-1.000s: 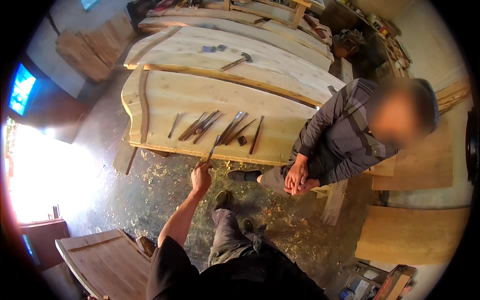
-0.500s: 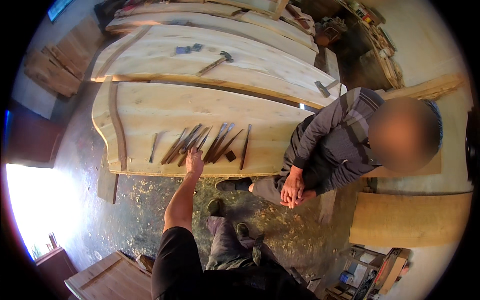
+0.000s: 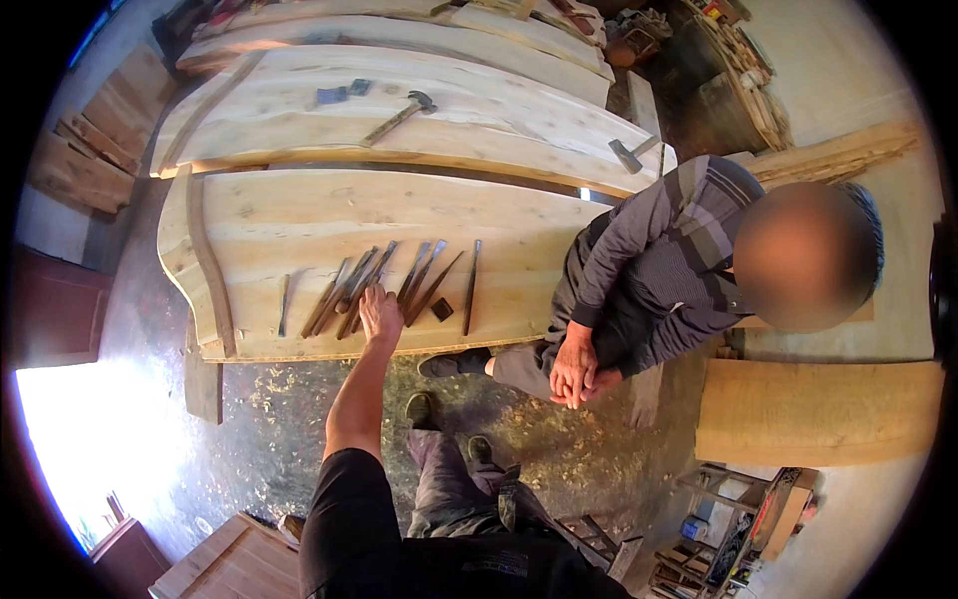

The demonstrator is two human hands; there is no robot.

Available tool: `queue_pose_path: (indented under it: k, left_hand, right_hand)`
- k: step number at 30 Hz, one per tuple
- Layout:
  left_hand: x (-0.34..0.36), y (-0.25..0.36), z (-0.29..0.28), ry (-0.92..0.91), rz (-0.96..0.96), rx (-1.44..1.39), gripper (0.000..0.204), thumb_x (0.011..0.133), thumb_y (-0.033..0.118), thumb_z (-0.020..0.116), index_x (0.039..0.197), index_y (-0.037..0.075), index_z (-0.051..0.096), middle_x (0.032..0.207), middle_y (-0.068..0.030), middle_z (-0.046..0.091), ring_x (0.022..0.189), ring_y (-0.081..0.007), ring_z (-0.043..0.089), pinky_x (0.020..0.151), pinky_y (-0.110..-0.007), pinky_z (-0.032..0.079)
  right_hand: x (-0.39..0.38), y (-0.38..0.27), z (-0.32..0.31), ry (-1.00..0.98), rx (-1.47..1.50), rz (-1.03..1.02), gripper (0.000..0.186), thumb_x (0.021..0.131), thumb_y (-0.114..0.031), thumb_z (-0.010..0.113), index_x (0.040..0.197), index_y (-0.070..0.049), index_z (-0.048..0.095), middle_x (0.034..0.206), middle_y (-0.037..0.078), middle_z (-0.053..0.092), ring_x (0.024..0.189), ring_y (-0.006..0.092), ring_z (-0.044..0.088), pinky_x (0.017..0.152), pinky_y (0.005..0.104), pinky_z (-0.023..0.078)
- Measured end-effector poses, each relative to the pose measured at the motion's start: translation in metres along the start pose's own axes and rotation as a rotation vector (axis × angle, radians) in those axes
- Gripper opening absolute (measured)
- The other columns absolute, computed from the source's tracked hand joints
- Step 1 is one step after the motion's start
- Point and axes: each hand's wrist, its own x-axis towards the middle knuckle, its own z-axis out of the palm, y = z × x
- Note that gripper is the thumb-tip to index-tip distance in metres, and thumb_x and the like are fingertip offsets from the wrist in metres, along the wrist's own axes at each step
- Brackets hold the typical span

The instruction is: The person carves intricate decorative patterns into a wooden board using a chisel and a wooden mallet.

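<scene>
Head view: one arm in a short dark sleeve reaches forward. By its position on the person's left side I take it for the left hand (image 3: pixel 379 311). It rests palm-down on a fanned row of long, dark metal chisels with wooden handles (image 3: pixel 371 285), fingers spread over the middle of the set, not clamped on any one tool as far as I can tell. Right hand is not in view.

The chisels lie side by side near the front edge of a wide, pale, curved wooden plank (image 3: pixel 299 215), handles toward the person, so each sits within reach and can be told apart. A small dark block (image 3: pixel 441 309) lies among them.

On the next plank back: a wooden-handled claw hammer (image 3: pixel 401 116); a second hammer (image 3: pixel 631 156) sits at the right end.

A second person in a grey striped jacket (image 3: pixel 667 250) sits on the plank's right end, hands clasped together at the knee (image 3: pixel 577 367), clear of the tools.

Wood shavings (image 3: pixel 299 409) cover the floor below.
</scene>
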Motion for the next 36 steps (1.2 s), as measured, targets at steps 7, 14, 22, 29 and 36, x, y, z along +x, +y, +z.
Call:
queue_pose_path:
  k: [7, 14, 22, 29, 36]
  left_hand:
    - [0.018, 0.01, 0.015, -0.257, -0.135, -0.007, 0.023, 0.089, 0.011, 0.069, 0.11, 0.002, 0.072, 0.115, -0.0149, 0.07, 0.108, -0.0357, 0.069, 0.086, -0.048, 0.056]
    - [-0.003, 0.003, 0.011, 0.121, -0.228, -0.23, 0.027, 0.096, 0.016, 0.064, 0.118, 0.004, 0.056, 0.101, -0.0197, 0.071, 0.089, -0.0414, 0.071, 0.074, -0.053, 0.056]
    - [-0.111, 0.034, -0.095, 0.229, 0.002, -0.277, 0.015, 0.095, 0.023, 0.069, 0.099, 0.009, 0.067, 0.086, -0.0136, 0.071, 0.079, -0.0378, 0.071, 0.066, -0.051, 0.055]
    - [-0.108, 0.047, -0.082, 0.104, 0.057, -0.241, 0.016, 0.092, 0.022, 0.071, 0.092, 0.007, 0.069, 0.086, -0.017, 0.072, 0.08, -0.0395, 0.071, 0.069, -0.054, 0.056]
    - [-0.086, 0.067, -0.096, -0.005, 0.085, -0.184, 0.014, 0.091, 0.018, 0.067, 0.088, 0.004, 0.07, 0.083, -0.0197, 0.072, 0.076, -0.0407, 0.072, 0.068, -0.052, 0.058]
  right_hand:
    - [-0.005, 0.004, 0.005, 0.005, 0.025, 0.015, 0.042, 0.083, -0.034, 0.072, 0.108, 0.0, 0.074, 0.1, 0.027, 0.075, 0.096, 0.0428, 0.074, 0.081, 0.0527, 0.059]
    - [-0.012, 0.005, 0.007, 0.006, 0.045, 0.018, 0.042, 0.083, -0.035, 0.073, 0.108, 0.0, 0.074, 0.1, 0.027, 0.075, 0.096, 0.0432, 0.074, 0.081, 0.053, 0.059]
    - [-0.018, 0.007, 0.01, -0.004, 0.081, 0.003, 0.043, 0.083, -0.036, 0.073, 0.107, 0.0, 0.074, 0.1, 0.027, 0.075, 0.097, 0.0436, 0.074, 0.081, 0.0533, 0.058]
    - [-0.025, 0.015, 0.007, -0.001, 0.089, 0.0, 0.044, 0.083, -0.037, 0.073, 0.107, 0.0, 0.074, 0.1, 0.027, 0.075, 0.097, 0.044, 0.073, 0.081, 0.0536, 0.058]
    - [-0.03, 0.028, 0.01, -0.006, 0.093, 0.018, 0.044, 0.083, -0.038, 0.073, 0.107, -0.001, 0.074, 0.1, 0.027, 0.075, 0.097, 0.0444, 0.073, 0.082, 0.0539, 0.058]
